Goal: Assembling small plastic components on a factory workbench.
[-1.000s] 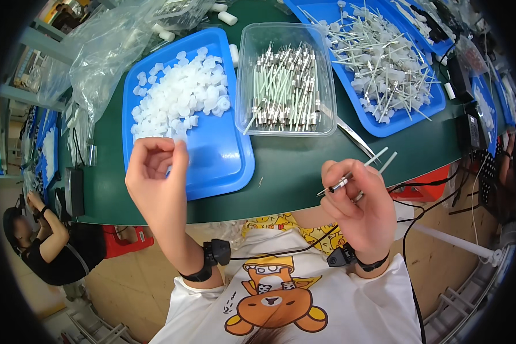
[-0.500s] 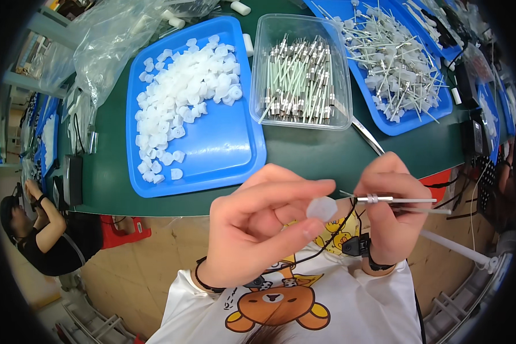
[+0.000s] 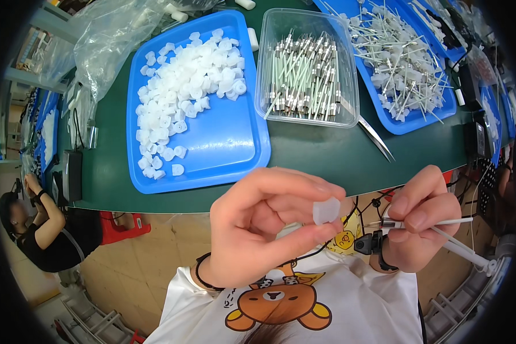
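Close to the chest, above the front edge of the dark green surface (image 3: 327,155), the left hand (image 3: 264,229) pinches a small translucent white plastic cap (image 3: 325,210) between thumb and fingertips, its grip closed on the cap. Just beside it, the right hand (image 3: 421,223) holds a thin white rod with a metal sleeve (image 3: 427,222) level, its grip closed on the rod near the metal end, which points toward the cap; cap and rod tip are near but not yet touching.

To do this well, I judge the cap's opening should face the rod tip squarely, with both held steady and aligned on one axis, and the push kept gentle, since the rod looks slender and could bend. Holding the rod close to its metal end, as now, gives better control.

The cap looks soft, waxy and slightly cloudy, blunt and thimble-like. The rod is smooth and straight, with a shiny sleeve.

On the surface, a blue plastic tray with a heap of white caps (image 3: 223,143) sits at the left, a clear plastic tub of metal-sleeved rods (image 3: 350,109) in the middle, and a second blue tray of rods fitted with caps (image 3: 424,117) at the right. Steel tweezers (image 3: 375,135) lie below the tub. A crumpled clear plastic bag (image 3: 109,40) lies at the far left.
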Tool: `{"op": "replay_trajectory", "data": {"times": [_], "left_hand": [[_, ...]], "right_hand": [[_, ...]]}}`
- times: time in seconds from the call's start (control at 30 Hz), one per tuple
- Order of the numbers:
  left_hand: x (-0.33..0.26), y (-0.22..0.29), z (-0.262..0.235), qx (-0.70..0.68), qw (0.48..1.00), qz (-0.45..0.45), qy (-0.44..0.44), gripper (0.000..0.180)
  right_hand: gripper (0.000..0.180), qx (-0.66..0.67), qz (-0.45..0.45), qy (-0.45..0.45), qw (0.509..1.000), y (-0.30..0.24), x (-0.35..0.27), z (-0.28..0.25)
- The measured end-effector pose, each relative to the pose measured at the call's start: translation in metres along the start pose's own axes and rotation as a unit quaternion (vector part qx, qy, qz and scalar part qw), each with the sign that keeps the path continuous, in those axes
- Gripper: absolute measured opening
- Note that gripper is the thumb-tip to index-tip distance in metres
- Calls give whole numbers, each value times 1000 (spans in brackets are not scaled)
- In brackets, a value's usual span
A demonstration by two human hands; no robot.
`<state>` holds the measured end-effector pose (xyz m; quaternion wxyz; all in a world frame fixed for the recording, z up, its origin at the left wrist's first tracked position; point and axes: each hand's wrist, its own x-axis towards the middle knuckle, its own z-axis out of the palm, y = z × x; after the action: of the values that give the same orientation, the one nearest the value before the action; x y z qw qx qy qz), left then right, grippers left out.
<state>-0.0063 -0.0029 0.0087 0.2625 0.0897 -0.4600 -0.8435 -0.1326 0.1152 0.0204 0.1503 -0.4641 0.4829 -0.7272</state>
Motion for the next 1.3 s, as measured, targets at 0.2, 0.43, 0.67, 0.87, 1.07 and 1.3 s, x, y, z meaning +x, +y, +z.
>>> {"op": "replay_trajectory", "data": {"times": [0.2, 0.43, 0.67, 0.87, 1.07, 1.3], "left_hand": [[3, -3, -4, 72, 997, 30, -11, 35], [6, 1, 2, 138, 990, 26, 3, 34], [6, -4, -6, 186, 979, 77, -42, 33], [4, -7, -4, 76, 996, 18, -37, 35], [2, -7, -7, 1, 999, 1, -50, 28], [-1, -12, -4, -50, 998, 19, -26, 34]], "right_hand": [[21, 6, 1, -3, 1000, 5, 1, 1], [27, -71, -18, -77, 994, 1, 3, -3], [28, -65, -63, -60, 994, 3, -1, 3], [29, -55, -49, -71, 995, 3, -3, 3], [30, -72, -48, -54, 995, 3, -5, 2], [27, -93, -53, -19, 994, -1, -9, 11]]}}
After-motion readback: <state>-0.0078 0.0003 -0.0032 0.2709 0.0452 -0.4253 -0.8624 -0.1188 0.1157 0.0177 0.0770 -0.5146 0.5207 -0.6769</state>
